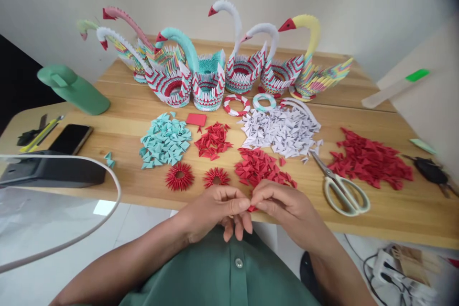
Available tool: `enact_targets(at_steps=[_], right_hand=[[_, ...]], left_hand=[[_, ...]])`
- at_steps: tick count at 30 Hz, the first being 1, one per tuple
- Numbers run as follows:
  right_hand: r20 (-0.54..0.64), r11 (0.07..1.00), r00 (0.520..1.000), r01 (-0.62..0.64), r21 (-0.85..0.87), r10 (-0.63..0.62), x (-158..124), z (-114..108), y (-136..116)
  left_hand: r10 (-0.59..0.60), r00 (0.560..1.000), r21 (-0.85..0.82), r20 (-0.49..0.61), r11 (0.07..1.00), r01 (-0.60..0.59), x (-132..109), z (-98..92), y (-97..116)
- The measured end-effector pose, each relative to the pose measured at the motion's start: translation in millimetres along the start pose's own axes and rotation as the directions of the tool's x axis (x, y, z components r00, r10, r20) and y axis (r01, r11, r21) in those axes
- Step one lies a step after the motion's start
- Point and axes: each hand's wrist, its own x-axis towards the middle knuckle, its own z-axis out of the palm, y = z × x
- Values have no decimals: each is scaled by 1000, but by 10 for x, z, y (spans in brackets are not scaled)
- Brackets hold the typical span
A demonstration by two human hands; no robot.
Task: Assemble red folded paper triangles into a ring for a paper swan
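Fingers (243,205) pinched, meeting | red paper (252,209) at tips | forearms (150,241) angled inward

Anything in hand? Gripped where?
Apparently a small red paper piece, at the fingertips of the left hand and right hand; which part is gripped is hidden.

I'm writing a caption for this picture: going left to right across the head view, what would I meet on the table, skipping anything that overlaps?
Phone → loose turquoise pieces → turquoise paper pile → small red paper pile → central red paper pile → scissors → black key fob.
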Motion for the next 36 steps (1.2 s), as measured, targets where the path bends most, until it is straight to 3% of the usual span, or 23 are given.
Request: enact_targets(at_steps=[4,7,10,12,14,16,18,20,21,24,26,28,30,36], right_hand=[[10,1000,1000,1,-7,-1,-14,28,-30],[-44,997,999,19,-81,-22,25,100,-20],[-173,982,985,-22,-188,-11,91,214,40],[-309,977,951,-39,-211,-29,77,269,74],[-423,979,905,-45,-197,-44,-39,261,66],[-449,988,893,-39,-149,-32,-257,184,7],[-369,995,929,-26,-100,-13,-527,73,-77],[-193,993,981,-45,-105,24,-778,-11,-120],[-94,991,993,-82,-110,71,-880,-25,-104],[118,946,955,-245,-213,274,-1075,81,144],[199,931,929,-257,-260,312,-1120,265,455],[181,905,939,-210,-371,292,-1086,492,812],[96,837,956,-192,-513,279,-952,709,1144],[30,719,966,-171,-674,258,-268,1109,1722]], left_hand=[[-38,997,-137,65,990,47,-6,1,-54],[-27,999,-237,42,971,36,61,27,-162],[-17,999,-360,-40,933,1,113,79,-290],[-4,998,-397,-59,918,-20,61,109,-325],[48,999,-294,-13,955,-49,-85,109,-285],[99,990,2,99,995,-100,-285,64,-202],[79,975,342,207,928,-148,-477,-33,-160],[53,964,492,262,852,-181,-603,-179,-242],[39,972,520,233,840,-159,-633,-265,-340],[-27,1000,605,-16,795,31,-597,-541,-798],[30,992,693,-125,718,66,-504,-701,-1139],[156,979,782,-129,623,4,-388,-824,-1411],[205,972,813,-116,582,-25,-270,-910,-1577],[288,951,859,-116,510,-50,-103,-1021,-1719]])
